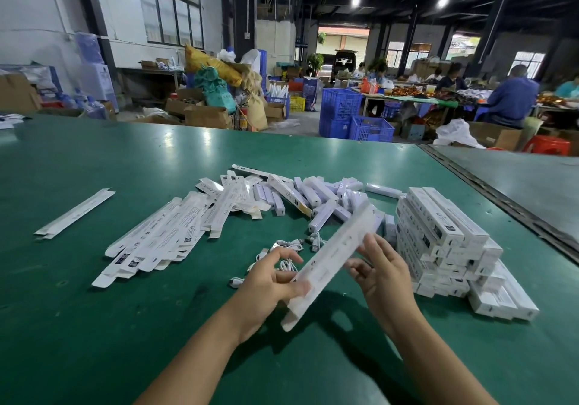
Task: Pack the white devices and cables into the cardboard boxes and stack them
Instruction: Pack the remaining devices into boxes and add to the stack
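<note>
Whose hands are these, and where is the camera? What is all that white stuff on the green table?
There is no machine here, just a person working. The one picture comes from a camera worn on their head, so you look down as they do. Their left hand and right hand hold a long white box above the green table. On the left lie flat boxes, not folded up yet. In the middle are white devices and thin white cables. On the right stands a stack of closed boxes.

held box (338,251) motion-blurred, cables (289,245) partly hidden, seemingly tangled
</note>
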{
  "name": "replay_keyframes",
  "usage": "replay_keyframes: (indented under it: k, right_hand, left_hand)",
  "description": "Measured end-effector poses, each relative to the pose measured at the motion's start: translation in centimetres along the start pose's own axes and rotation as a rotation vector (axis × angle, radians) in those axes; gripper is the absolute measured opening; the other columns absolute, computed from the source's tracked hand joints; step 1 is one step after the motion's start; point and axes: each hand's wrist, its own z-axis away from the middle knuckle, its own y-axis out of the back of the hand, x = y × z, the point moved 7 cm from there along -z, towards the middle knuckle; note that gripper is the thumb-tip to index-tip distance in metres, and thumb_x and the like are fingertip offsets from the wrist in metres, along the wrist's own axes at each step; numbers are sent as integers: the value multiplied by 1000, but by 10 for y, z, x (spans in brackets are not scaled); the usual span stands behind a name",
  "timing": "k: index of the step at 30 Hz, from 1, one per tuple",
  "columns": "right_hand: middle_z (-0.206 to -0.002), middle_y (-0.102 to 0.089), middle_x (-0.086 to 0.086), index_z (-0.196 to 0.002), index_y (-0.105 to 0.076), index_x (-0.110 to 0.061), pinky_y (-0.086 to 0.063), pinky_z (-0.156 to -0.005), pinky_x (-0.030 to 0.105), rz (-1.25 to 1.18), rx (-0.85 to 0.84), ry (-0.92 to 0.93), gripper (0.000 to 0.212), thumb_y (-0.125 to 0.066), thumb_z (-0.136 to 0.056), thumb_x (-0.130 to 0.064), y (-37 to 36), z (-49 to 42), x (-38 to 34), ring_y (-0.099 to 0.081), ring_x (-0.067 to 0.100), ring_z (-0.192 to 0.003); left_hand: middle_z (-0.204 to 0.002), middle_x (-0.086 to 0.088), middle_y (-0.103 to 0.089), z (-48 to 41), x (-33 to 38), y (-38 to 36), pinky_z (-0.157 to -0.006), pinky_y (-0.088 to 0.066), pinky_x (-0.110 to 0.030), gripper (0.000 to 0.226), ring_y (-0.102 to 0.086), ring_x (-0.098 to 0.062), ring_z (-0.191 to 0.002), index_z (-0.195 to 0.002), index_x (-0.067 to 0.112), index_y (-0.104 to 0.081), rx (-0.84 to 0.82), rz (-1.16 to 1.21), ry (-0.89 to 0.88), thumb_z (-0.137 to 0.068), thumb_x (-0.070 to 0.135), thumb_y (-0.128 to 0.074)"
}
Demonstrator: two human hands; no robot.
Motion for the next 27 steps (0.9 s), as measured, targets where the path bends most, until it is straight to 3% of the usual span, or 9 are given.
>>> replay_keyframes:
  k: [2, 7, 10, 15, 17, 19, 22, 25, 27]
  right_hand:
    - [-112, -72, 5, -126, -58, -23, -55, -69, 27, 45, -76, 14, 50, -71, -79, -32, -7, 3, 1, -65, 19, -72]
    - [-122, -63, -5, -120, -61, -34, -57, -83, 46, 560, -228, 263, 47, -77, -81, -14, -38, 21, -1, -69, 24, -92]
    - [-130, -53, -15, -120, -61, -36, -56, -83, 37, 742, -295, 389, 41, -74, -82, -28, -51, 31, -4, -67, 15, -99]
    - [-128, -55, -12, -120, -66, -24, -54, -87, 28, 875, -321, 479, 38, -72, -84, -34, -57, 35, -6, -62, 14, -110]
    - [-126, -57, -7, -115, -71, -18, -55, -87, 27, 937, -319, 520, 34, -78, -82, -25, -57, 34, -5, -63, 10, -107]
    - [-125, -58, -5, -112, -73, -14, -56, -87, 26, 963, -308, 533, 32, -79, -81, -22, -56, 33, -4, -65, 5, -104]
    - [-127, -57, -4, -114, -72, -12, -56, -87, 24, 954, -295, 556, 35, -79, -80, -16, -55, 32, -4, -67, 4, -98]
    - [-132, -53, -5, -117, -70, -16, -55, -87, 20, 954, -314, 568, 39, -79, -80, -8, -55, 31, -4, -67, 5, -94]
    - [-135, -52, -7, -118, -68, -22, -54, -87, 18, 919, -325, 528, 42, -77, -81, -6, -55, 31, -3, -67, 6, -94]
  left_hand:
    - [-108, -21, -73, -1, -3, -7, -65, -58, -34, 46, -73, -39, -91, -121, 8, -45, -18, 220, 48, -82, 12, -70]
    - [-122, -19, -69, -6, 0, -3, -73, -61, -41, 49, -69, -42, -102, -132, 22, -47, 45, 468, -29, -85, 23, -63]
    - [-121, -13, -70, -6, 4, 5, -69, -60, -36, 51, -70, -39, -103, -132, 30, -50, 97, 377, -112, -83, 29, -64]
    - [-126, -16, -65, -2, 4, 11, -74, -60, -37, 57, -69, -34, -108, -122, 24, -62, 211, 108, -202, -70, 26, -86]
    - [-129, -7, -65, -1, 6, 9, -87, -59, -42, 59, -62, -31, -122, -125, 29, -63, 218, -26, -232, -71, 35, -85]
    - [-133, 9, -63, 1, 9, 6, -103, -50, -31, 51, -56, -10, -128, -131, 41, -57, 196, -196, -258, -82, 44, -68]
    - [-132, 36, -47, 1, 14, 0, -95, -35, 0, 40, -43, 27, -118, -129, 58, -45, 144, -232, -261, -103, 28, -46]
    - [-127, 43, -51, -1, 11, -2, -92, -38, -1, 58, -48, 23, -116, -134, 66, -26, 113, -243, -239, -106, 18, -43]
    - [-116, 35, -64, 0, 10, 1, -77, -47, -9, 64, -63, 12, -98, -135, 65, -24, 144, -216, -261, -103, 17, -51]
